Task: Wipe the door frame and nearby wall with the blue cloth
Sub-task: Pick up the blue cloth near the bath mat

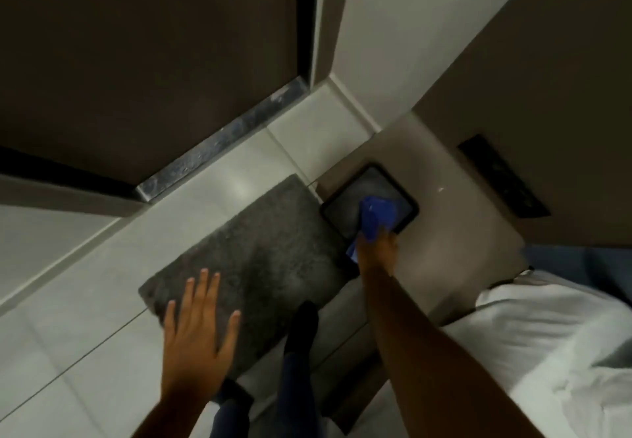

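Note:
My right hand (379,249) reaches forward and grips the blue cloth (374,217), which is bunched and pressed on a dark, black-rimmed tray (345,205) on top of a low beige surface. My left hand (195,328) hovers open, fingers spread, over the grey floor mat. The dark door (147,61) fills the upper left, with its pale frame (319,16) running down its right edge. A light wall (410,27) stands to the right of the frame.
A grey shaggy mat (260,256) lies on pale floor tiles (68,300) before the door's dusty threshold strip (222,140). My dark-socked foot (302,328) stands on the mat. A bed with white sheets (547,345) sits at the right. A black switch panel (502,177) is set in the brown wall.

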The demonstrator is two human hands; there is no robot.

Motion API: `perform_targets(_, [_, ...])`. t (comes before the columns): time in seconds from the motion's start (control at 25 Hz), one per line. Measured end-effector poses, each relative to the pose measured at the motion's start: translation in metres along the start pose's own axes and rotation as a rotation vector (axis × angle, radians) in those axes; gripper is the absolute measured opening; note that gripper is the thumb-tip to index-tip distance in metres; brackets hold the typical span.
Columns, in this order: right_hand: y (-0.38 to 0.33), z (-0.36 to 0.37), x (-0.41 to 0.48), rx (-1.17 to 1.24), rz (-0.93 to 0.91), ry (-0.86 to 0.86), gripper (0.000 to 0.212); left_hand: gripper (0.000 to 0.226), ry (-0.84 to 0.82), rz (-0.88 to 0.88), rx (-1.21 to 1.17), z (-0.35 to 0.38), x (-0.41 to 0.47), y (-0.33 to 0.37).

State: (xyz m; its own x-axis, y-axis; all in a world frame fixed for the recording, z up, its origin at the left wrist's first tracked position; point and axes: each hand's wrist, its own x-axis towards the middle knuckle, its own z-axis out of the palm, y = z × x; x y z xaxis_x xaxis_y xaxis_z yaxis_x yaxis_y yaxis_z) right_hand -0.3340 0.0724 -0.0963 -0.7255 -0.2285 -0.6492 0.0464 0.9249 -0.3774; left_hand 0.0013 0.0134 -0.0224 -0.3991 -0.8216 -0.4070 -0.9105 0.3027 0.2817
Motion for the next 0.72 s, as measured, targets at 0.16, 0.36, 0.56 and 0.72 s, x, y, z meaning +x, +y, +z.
perform_targets(0.16, [0.019, 0.034, 0.048, -0.089, 0.013, 0.017, 0.071, 0.078, -0.057, -0.012, 0.074, 0.036, -0.014, -0.029])
perform_targets(0.36, [0.002, 0.018, 0.052, -0.029, -0.026, 0.094, 0.050, 0.077, -0.036, -0.048, 0.124, 0.024, -0.017, -0.052])
perform_targets(0.56, [-0.060, 0.006, -0.062, 0.200, -0.173, -0.106, 0.028, 0.082, 0.154, -0.172, 0.104, -0.059, -0.029, -0.058])
perform_targets(0.72, [-0.127, 0.029, -0.203, 0.130, -0.312, -0.279, 0.045, 0.078, 0.400, -0.182, 0.173, -0.174, -0.040, -0.081])
